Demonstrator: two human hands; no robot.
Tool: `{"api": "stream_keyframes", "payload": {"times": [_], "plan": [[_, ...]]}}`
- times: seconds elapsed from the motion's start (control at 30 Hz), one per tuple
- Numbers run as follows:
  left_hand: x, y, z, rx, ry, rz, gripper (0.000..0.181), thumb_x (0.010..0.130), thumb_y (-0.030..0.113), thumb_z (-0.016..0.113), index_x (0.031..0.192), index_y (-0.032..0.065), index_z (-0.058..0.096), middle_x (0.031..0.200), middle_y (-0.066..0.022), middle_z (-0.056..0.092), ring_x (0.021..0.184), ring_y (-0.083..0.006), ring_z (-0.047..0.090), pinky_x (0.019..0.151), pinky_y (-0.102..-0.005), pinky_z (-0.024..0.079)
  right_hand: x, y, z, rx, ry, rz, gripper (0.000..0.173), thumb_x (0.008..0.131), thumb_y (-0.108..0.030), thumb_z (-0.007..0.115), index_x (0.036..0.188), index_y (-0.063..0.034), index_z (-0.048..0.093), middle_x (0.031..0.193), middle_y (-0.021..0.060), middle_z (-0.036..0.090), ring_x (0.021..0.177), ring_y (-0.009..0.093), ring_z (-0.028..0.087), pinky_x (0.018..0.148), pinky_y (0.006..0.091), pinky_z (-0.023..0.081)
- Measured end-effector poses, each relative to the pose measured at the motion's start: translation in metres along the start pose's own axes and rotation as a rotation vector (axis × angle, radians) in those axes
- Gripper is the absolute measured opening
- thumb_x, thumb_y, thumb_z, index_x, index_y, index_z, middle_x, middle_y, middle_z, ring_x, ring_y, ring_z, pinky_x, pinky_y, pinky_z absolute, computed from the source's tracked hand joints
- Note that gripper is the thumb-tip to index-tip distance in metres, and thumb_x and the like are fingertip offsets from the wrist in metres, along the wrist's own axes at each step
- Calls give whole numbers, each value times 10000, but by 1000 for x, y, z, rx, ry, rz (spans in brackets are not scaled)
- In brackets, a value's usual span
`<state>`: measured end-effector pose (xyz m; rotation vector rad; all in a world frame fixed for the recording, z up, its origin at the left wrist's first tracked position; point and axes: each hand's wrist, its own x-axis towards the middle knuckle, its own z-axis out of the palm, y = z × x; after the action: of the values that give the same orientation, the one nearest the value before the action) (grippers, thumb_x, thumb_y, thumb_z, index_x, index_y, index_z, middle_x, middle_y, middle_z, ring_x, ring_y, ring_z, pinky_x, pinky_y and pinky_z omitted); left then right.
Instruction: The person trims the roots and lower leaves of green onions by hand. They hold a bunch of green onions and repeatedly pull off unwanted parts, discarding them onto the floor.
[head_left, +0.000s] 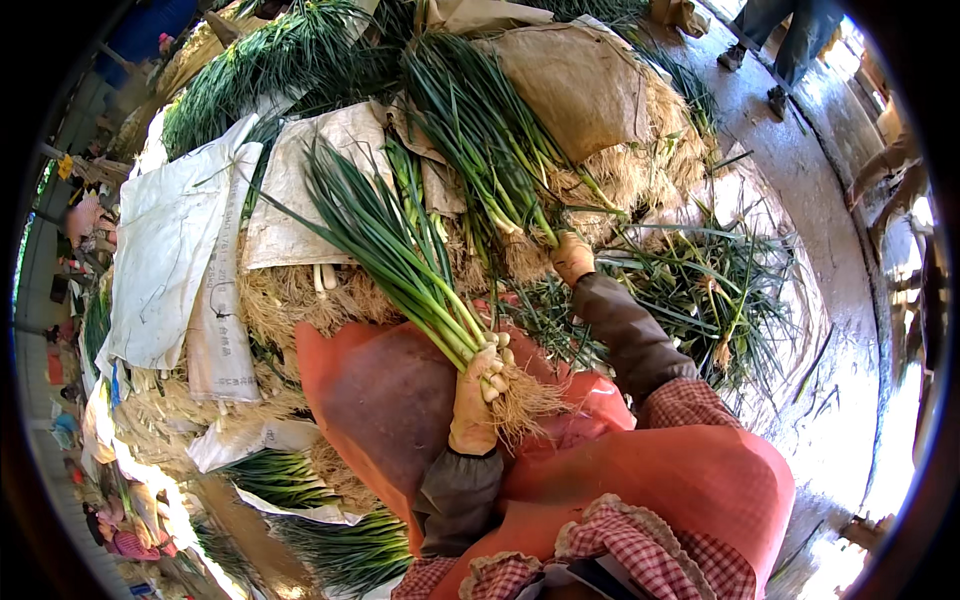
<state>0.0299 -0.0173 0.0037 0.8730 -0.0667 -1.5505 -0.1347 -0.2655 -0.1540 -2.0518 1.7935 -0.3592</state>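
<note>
My left hand (474, 409), in a tan glove, grips a bunch of green onions (420, 300) just above the white bulbs and hanging roots. The long green leaves point away to the upper left, over a red plastic apron (360, 382) on my lap. My right hand (574, 256), also gloved, reaches forward to a loose heap of green onions (480, 142). Its fingers close around the lower end of a stalk there, with the root end hidden by the hand. Dark sleeve covers wrap both forearms.
Stacked onions with matted roots (315, 300) lie ahead, partly under white woven sacks (169, 247) and a brown sack (574, 86). To the right, leaf trimmings (697, 292) are piled on a pale sheet (795, 300). A person's legs (799, 45) stand on the wet floor at upper right.
</note>
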Motion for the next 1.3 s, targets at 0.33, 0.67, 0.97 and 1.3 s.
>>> {"api": "stream_keyframes", "payload": {"times": [0.33,0.67,0.97,1.3], "plan": [[4,-10,-5,-221,-112,-58,398,885,130,596,1264,82,486,946,-34,519,835,-157,512,746,-294,478,-15,-31,-114,921,-246,2,277,938,-271,592,1107,-59,650,870,64,705,722,129,646,594,292,521],[6,-17,-9,-203,-55,-156,283,845,42,570,1123,86,541,1129,-79,562,1070,-186,523,909,-335,441,-95,-37,-115,1507,-202,-84,442,972,-354,528,1217,12,566,1181,100,626,961,124,604,816,232,507],[11,-40,-5,-2,45,-235,253,862,79,615,1110,70,566,792,-26,529,576,-42,422,468,-141,340,-143,-63,-84,1192,-347,-58,415,1015,-317,445,1232,12,574,1200,117,619,1101,199,570,994,340,413],[12,-45,-4,-12,-4,-249,260,866,45,598,1118,77,545,944,-69,578,658,-100,537,469,-164,393,-110,-65,-82,1562,-638,223,317,946,-293,601,1151,-61,664,831,-46,667,595,0,439,506,156,304]]}}
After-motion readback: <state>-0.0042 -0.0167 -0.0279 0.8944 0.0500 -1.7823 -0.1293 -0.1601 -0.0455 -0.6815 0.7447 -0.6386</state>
